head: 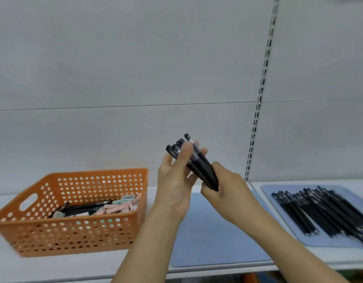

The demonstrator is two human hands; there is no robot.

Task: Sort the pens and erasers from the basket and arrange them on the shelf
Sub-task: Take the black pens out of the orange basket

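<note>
Head view: both hands, left hand point(174, 180) and right hand point(227, 193), grip a pen bundle point(199, 166); many pens point(323, 213) already at shelf point(74, 268) right end, erasers point(119, 207) left in basket point(70, 231).

Orange basket point(70, 227) at the shelf's left end, walls dotted all over with rows of round holes. Inside: a few black pens point(88, 206), pale pink erasers point(117, 208), one mint-green piece point(126, 199) against the right wall. White shelf point(4, 268), light grey back panel point(125, 58) crossed by a thin dark seam. White upright post point(260, 94) marked with a column of black slots. Two pale blue mats, one at the middle point(213, 242), one at the right end point(278, 221). Black pens point(323, 211) heaped on the right mat. Black bundle of pens point(199, 166) with clear bands near the caps
</note>
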